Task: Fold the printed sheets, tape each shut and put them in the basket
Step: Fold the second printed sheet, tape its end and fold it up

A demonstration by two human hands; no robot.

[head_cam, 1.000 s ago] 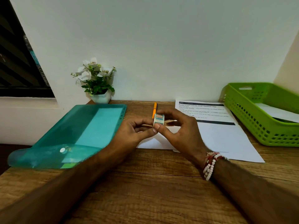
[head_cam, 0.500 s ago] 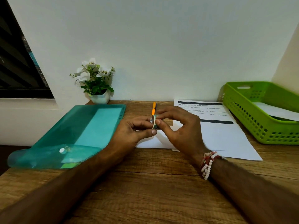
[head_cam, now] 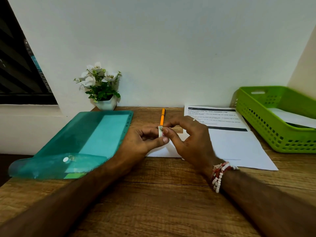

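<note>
My left hand [head_cam: 142,142] and my right hand [head_cam: 189,139] meet at the middle of the wooden desk, both pinching a small roll of tape [head_cam: 160,131] seen edge-on. Under my hands lies a folded white sheet [head_cam: 162,152], mostly hidden. A printed sheet [head_cam: 229,134] with black bars lies flat to the right. The green basket [head_cam: 266,127] stands at the far right with a white folded sheet [head_cam: 290,117] inside.
A teal plastic folder [head_cam: 82,142] lies open on the left. An orange pen [head_cam: 162,116] lies behind my hands. A small white pot of flowers [head_cam: 102,89] stands against the wall. A dark window [head_cam: 17,69] is at the left.
The tape roll has turned from facing me to edge-on and dropped slightly. My right fingers have shifted along its rim; both hands stay at the same spot.
</note>
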